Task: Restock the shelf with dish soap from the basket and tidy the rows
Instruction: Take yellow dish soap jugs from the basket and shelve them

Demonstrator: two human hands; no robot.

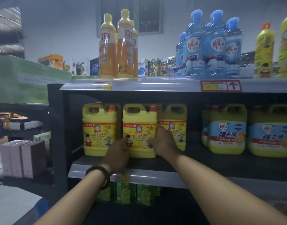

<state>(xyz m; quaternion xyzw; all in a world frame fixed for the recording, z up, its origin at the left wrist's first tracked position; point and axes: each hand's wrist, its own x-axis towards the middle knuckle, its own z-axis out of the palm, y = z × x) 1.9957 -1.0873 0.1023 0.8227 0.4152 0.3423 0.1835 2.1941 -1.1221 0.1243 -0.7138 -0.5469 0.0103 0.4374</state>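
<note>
A row of yellow dish soap jugs stands on the middle shelf (pixel 204 166). Both my hands are on the middle jug (pixel 139 124), which sits forward of its neighbours. My left hand (pixel 118 151) grips its lower left side, and my right hand (pixel 164 142) grips its right edge with the thumb on the front label. One yellow jug (pixel 99 127) stands to its left and another (pixel 173 120) is set further back on the right. The basket is out of view.
Blue-labelled yellow jugs (pixel 227 135) fill the same shelf to the right. The top shelf carries orange bottles (pixel 118 46), blue bottles (pixel 209 44) and yellow bottles (pixel 264 51). Green bottles (pixel 125 194) stand on the shelf below. Pink boxes (pixel 24 158) sit on a rack to the left.
</note>
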